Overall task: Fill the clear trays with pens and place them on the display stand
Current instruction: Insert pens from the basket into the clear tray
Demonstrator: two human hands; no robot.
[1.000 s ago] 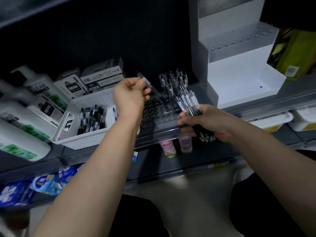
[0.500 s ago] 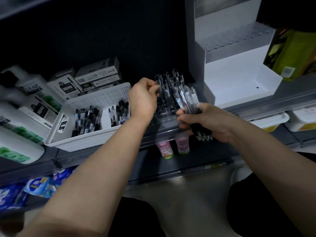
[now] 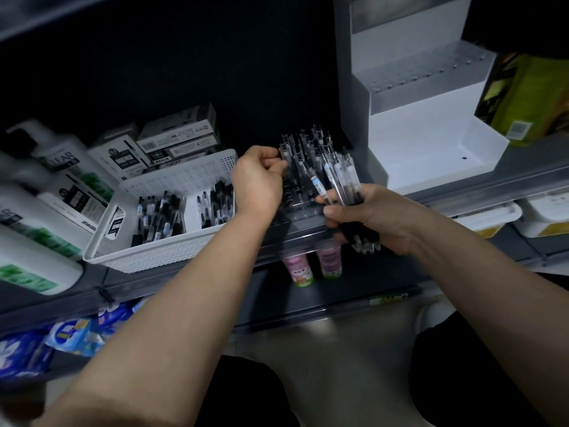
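A clear plastic tray [image 3: 296, 201] with rows of round holes sat at the front of a dark grey shelf [image 3: 492, 188]. A cluster of upright pens [image 3: 311, 143], clear-barrelled with black ends, stood in the tray's rear holes, and the nearer rows of holes showed dark and open. The left hand [image 3: 258, 184] reached in from the tray's left side, its fingers curled close together, thumb and forefinger pinching the top of a single pen [image 3: 284, 151] standing at the tray's back left corner. The right hand [image 3: 374, 217] was at the tray's right front corner, fingers wrapped tightly round a bundle of pens [image 3: 341, 183] that fanned upward over the tray. Just left of the tray lay a white perforated plastic basket [image 3: 184, 177] with loose pens [image 3: 160, 217] lying in two compartments. Behind the basket, farther left of the tray, were stacked grey and white cardboard boxes [image 3: 177, 134] and white pump bottles [image 3: 52, 167] with green labels. Right of the tray and behind it stood a white stepped display stand [image 3: 431, 149]. Below the tray, on a lower shelf, stood two small pink bottles [image 3: 298, 266].
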